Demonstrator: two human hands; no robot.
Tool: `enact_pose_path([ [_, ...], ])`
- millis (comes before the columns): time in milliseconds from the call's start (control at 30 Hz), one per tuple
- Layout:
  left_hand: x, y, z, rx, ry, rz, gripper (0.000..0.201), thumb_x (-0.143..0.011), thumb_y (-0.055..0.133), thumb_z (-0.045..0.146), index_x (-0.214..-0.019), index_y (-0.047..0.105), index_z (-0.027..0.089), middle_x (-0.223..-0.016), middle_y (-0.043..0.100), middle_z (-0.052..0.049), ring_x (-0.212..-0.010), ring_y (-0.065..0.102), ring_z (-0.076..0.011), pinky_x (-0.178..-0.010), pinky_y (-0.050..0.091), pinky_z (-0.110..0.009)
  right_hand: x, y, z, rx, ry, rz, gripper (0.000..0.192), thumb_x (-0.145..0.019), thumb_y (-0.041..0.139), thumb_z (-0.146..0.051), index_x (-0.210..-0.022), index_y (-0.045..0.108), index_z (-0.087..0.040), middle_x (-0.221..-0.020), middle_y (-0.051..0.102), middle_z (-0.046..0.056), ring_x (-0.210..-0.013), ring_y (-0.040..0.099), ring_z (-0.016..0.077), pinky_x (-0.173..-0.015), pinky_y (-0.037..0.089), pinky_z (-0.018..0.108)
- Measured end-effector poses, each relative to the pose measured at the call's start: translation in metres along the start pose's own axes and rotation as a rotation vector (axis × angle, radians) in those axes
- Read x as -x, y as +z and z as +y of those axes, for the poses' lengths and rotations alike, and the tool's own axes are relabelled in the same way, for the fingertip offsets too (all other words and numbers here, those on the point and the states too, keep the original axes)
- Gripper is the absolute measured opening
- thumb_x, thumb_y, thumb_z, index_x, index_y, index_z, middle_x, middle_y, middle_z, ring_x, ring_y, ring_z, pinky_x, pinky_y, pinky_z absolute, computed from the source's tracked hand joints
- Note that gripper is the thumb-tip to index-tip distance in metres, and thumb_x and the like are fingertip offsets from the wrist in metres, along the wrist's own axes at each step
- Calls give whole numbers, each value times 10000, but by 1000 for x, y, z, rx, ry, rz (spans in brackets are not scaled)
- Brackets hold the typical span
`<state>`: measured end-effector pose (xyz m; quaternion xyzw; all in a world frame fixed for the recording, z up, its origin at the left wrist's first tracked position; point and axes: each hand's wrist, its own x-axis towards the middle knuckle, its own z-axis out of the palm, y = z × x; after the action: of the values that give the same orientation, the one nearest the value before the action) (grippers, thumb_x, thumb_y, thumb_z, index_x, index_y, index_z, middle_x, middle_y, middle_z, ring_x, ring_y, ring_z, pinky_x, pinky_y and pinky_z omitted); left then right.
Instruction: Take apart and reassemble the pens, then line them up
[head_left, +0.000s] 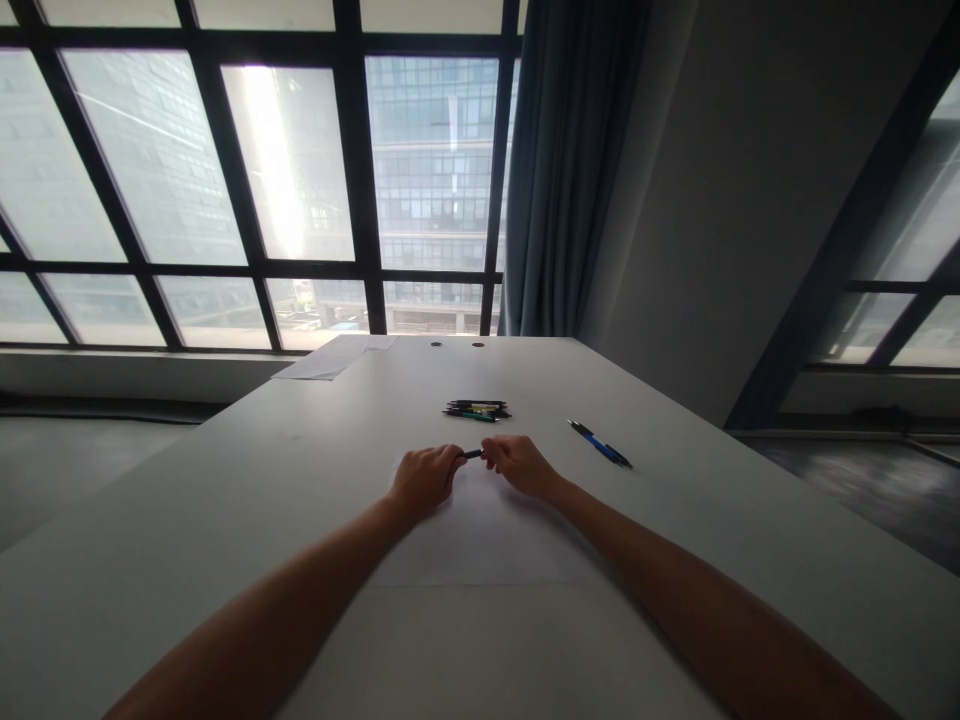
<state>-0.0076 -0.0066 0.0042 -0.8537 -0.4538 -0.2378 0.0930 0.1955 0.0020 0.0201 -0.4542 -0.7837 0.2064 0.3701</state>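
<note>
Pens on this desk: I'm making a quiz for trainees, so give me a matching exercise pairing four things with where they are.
Things:
1. dark pen
2. blue pen
3. bundle of pens
4. sheet of paper

Places:
A. lying alone to the right of the hands
B. under the forearms, on the table
C. gripped between left hand and right hand
D. just beyond the hands, mid-table

Pairs: 1-C, 2-A, 3-D, 4-B

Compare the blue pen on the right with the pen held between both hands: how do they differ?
The blue pen lies free on the table, untouched; the dark pen is gripped at both ends by the left hand and right hand. The blue pen shows full length; the dark pen is mostly hidden. Both are slim.
</note>
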Motion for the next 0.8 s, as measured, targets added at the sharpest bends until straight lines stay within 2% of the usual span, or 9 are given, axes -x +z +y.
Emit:
enact_pose_path([
  [67, 0, -2, 1, 0, -5, -10, 278, -980, 360, 350, -997, 599, 209, -898, 721, -44, -748, 669, -178, -613, 427, -260, 0, 0, 0, 12, 20, -16, 309, -899, 488, -382, -781, 653, -149, -705, 659, 42, -596, 580, 127, -571, 446, 233],
  [100, 0, -3, 1, 0, -11, -13, 276, -980, 360, 348, -998, 598, 209, -900, 721, -43, -752, 669, -177, -616, 429, -259, 0, 0, 0, 4, 12, -14, 231, -861, 552, -360, -864, 651, -151, -777, 673, 44, -614, 585, 126, -580, 452, 232],
  [167, 0, -4, 1, 1, -24, -15, 281, -982, 356, 350, -1002, 597, 208, -905, 721, -41, -759, 670, -177, -623, 432, -259, 0, 0, -1, -12, -1, -7, 284, -789, 646, -334, -1012, 621, -160, -902, 677, 52, -649, 595, 127, -602, 465, 239],
  [300, 0, -3, 0, -6, -14, -34, 289, -980, 354, 355, -1004, 603, 209, -914, 719, -40, -782, 670, -176, -642, 438, -257, -1, -2, -1, -15, 45, -39, 226, -882, 513, -346, -868, 630, -153, -752, 658, 37, -615, 582, 130, -599, 453, 245],
  [400, 0, -2, 0, -6, 0, -37, 304, -982, 346, 367, -1009, 606, 212, -911, 717, -40, -783, 668, -177, -646, 443, -259, -3, -3, 3, -49, 47, -23, 227, -818, 613, -325, -971, 606, -157, -835, 666, 37, -634, 587, 123, -589, 450, 229],
  [567, 1, -2, 0, 0, -11, -34, 311, -981, 344, 374, -994, 608, 210, -906, 715, -40, -769, 665, -175, -647, 445, -261, -5, -3, 9, -31, 101, -85, 264, -898, 473, -338, -765, 607, -153, -693, 634, 28, -575, 559, 115, -563, 436, 226],
  [633, 1, -2, 0, 3, -9, -42, 305, -980, 350, 375, -998, 607, 211, -909, 716, -40, -775, 666, -176, -652, 447, -263, -6, -4, 9, -47, 80, -78, 173, -841, 563, -319, -851, 616, -155, -764, 651, 33, -617, 575, 120, -577, 445, 224],
  [700, 0, -2, 0, 11, -13, -41, 305, -980, 351, 379, -1009, 606, 213, -916, 715, -40, -776, 665, -175, -656, 450, -264, -6, -5, 8, -57, 67, -53, 233, -810, 613, -350, -936, 617, -155, -831, 660, 42, -646, 586, 127, -587, 452, 229],
  [800, 0, -1, -1, 19, -24, -35, 306, -981, 350, 374, -1009, 608, 213, -926, 714, -43, -785, 666, -172, -666, 453, -262, -5, -5, 8, -54, 101, -100, 357, -897, 472, -444, -818, 639, -139, -726, 656, 47, -592, 573, 130, -580, 445, 244],
])
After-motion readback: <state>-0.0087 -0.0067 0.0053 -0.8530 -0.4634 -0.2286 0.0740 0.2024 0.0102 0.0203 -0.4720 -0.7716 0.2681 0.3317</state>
